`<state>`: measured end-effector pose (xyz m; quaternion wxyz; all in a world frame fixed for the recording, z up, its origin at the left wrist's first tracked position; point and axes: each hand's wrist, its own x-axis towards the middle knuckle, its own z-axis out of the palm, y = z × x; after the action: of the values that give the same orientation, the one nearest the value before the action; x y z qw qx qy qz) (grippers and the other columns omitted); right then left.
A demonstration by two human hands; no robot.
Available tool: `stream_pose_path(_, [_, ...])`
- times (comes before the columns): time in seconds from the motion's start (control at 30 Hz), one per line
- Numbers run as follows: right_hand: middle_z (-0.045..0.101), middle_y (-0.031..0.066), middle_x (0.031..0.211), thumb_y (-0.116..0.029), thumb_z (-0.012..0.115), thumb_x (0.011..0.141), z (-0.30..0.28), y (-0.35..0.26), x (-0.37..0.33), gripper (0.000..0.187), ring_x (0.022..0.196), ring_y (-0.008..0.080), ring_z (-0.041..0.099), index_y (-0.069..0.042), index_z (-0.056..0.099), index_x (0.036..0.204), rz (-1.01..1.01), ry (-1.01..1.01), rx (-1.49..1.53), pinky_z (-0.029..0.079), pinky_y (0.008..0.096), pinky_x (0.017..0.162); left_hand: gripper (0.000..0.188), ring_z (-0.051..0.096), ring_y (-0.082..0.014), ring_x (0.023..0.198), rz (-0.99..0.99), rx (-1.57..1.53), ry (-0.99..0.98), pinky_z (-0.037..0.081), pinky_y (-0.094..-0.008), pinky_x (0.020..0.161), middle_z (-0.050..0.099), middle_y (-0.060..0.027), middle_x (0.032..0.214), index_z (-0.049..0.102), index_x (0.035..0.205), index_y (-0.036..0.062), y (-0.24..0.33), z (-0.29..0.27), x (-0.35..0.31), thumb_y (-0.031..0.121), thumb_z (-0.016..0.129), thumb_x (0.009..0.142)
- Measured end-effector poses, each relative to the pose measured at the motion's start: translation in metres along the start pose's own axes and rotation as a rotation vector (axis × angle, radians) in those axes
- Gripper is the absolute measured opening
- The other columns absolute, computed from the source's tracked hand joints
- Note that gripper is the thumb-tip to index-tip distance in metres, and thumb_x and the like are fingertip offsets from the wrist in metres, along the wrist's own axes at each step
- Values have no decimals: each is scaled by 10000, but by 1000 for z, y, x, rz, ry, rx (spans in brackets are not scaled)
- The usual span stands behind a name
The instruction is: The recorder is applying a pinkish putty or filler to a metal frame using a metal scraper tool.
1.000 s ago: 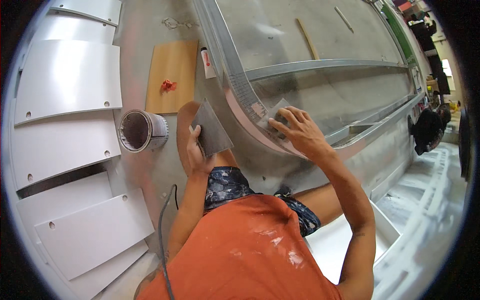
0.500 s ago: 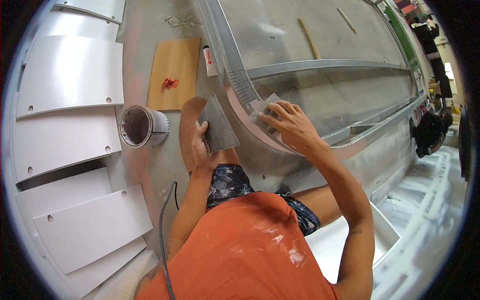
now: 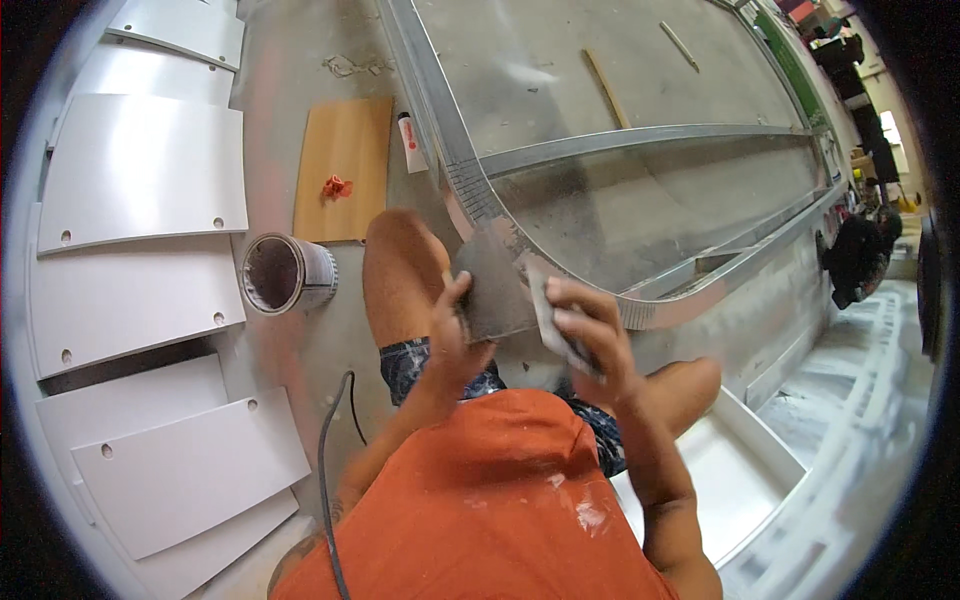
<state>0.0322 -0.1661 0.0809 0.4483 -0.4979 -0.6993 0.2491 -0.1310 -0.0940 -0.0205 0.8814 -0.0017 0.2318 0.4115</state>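
Though near scraper, dark plate in left fingers.

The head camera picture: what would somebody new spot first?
The bright orange shirt at the bottom middle probably pops out first. Just above it, the left hand holds a flat grey plate, and the right hand holds a flat tool. Shiny white panels line the left side, near an open can.
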Motion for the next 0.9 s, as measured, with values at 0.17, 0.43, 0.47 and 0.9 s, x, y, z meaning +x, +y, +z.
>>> stream_pose_path(0.17, [484,200,1289,65,656,764,14,31,3,538,1188,376,505,-65,531,1271,118,225,-45,411,413,1032,410,662,-257,986,-39,106,40,542,-398,890,654,-121,1121,531,1253,22,-21,41,-21,298,524,949])
stream_pose_path(0.43, [494,170,1231,-10,564,912,9,-13,9,281,1145,307,540,-80,564,1184,-394,476,112,410,346,1025,419,660,-226,948,-54,140,-4,544,-360,846,655,-111,1082,536,1227,-4,-10,86,-24,269,577,911])
stream_pose_path(0.47, [494,170,1231,-10,564,912,9,-2,7,281,1145,307,540,-80,564,1184,-393,486,98,410,346,1025,402,648,-214,960,-119,146,-51,528,-337,854,652,-108,1082,537,1223,-23,-11,84,-22,216,593,905])
stream_pose_path(0.9, [690,115,937,-306,505,988,12,40,-53,344,790,213,650,-14,630,1121,812,759,607,523,284,662,385,640,-202,964,-94,103,-102,528,-352,846,647,-105,1086,533,1223,-34,-12,97,-12,176,587,906])
